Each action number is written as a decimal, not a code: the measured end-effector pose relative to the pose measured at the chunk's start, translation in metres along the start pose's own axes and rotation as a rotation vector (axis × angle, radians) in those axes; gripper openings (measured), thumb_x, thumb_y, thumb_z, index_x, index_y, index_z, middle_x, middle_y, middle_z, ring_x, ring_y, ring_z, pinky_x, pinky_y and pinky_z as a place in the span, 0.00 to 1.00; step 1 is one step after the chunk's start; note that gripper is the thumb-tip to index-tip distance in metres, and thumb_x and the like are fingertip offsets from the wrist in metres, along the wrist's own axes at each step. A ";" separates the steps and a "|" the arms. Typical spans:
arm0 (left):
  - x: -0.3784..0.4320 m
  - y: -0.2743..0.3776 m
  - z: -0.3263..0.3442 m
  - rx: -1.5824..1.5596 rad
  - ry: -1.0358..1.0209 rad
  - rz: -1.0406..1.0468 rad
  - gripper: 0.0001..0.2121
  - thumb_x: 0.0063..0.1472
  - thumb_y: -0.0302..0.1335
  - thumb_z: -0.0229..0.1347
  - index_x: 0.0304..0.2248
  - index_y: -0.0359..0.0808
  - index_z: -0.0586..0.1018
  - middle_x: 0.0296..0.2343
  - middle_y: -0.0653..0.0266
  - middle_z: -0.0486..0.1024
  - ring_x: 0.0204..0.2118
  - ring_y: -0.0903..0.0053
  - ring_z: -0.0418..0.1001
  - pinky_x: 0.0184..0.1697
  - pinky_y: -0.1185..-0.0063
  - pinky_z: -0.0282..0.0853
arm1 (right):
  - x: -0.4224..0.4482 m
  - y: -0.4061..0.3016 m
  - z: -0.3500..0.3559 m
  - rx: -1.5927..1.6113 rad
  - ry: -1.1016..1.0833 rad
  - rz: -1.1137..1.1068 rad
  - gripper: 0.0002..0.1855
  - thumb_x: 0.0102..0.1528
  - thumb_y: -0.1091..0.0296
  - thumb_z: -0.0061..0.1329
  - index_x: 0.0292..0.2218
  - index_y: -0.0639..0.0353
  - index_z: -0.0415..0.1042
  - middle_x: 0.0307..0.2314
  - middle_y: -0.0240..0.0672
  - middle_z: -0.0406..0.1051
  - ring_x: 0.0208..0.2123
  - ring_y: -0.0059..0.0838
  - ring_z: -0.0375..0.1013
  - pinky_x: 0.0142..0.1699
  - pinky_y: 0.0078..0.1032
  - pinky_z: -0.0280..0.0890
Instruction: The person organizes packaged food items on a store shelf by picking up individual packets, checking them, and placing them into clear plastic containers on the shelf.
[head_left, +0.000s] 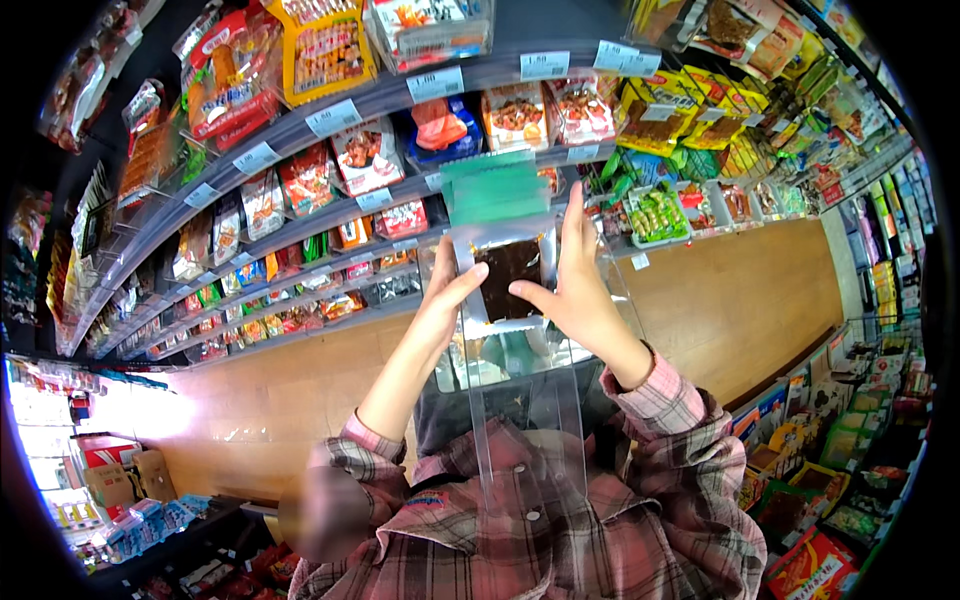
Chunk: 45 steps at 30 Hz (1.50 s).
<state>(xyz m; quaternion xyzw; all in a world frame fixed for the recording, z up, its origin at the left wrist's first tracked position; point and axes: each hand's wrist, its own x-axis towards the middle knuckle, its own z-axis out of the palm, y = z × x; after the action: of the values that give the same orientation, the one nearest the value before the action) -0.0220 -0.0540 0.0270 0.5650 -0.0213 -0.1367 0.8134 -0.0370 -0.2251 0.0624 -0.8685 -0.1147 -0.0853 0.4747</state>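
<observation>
Between my two hands is a flat food packet (511, 281) with a dark brown, glossy block showing and a blurred green top. My left hand (450, 281) has its thumb on the packet's left part, with the fingers behind its left edge. The thumb of my right hand (576, 281) lies on the dark part from the right; its fingers point up beside the packet, spread from the thumb. A long clear plastic container (525, 405) extends below the packet towards my chest. What it rests on, and how it is joined to the packet, I cannot tell.
Curved shelves (300, 129) of bagged snacks with price tags stand ahead and left. Green packets in a white tray (660, 216) sit right of my hands. More racks line the far right, and cardboard boxes (109, 486) stand at lower left. Wooden floor (720, 300) shows between.
</observation>
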 end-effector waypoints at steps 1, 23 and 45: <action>0.001 0.000 0.001 -0.017 -0.019 -0.009 0.35 0.49 0.32 0.54 0.52 0.31 0.50 0.49 0.54 0.55 0.53 0.69 0.51 0.54 0.75 0.44 | 0.002 0.006 0.000 0.061 -0.053 0.020 0.59 0.40 0.74 0.54 0.55 0.60 0.17 0.51 0.57 0.40 0.53 0.53 0.44 0.56 0.34 0.45; -0.002 -0.006 -0.003 -0.079 0.049 0.089 0.33 0.46 0.27 0.54 0.51 0.37 0.51 0.48 0.60 0.55 0.52 0.71 0.51 0.54 0.76 0.45 | -0.114 -0.017 -0.071 0.438 -0.660 0.342 0.42 0.52 0.48 0.42 0.56 0.62 0.37 0.45 0.48 0.58 0.37 0.27 0.68 0.35 0.17 0.63; 0.004 -0.002 -0.004 0.003 -0.250 0.066 0.31 0.55 0.42 0.45 0.53 0.39 0.49 0.49 0.52 0.52 0.42 0.67 0.65 0.39 0.72 0.66 | -0.111 -0.081 -0.137 0.416 -0.439 0.631 0.30 0.49 0.78 0.26 0.55 0.68 0.41 0.31 0.43 0.68 0.28 0.29 0.71 0.40 0.23 0.64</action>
<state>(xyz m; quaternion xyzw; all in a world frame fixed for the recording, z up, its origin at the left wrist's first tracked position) -0.0175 -0.0515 0.0231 0.5436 -0.1413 -0.1791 0.8077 -0.1718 -0.3118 0.1722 -0.7445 0.0436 0.2756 0.6066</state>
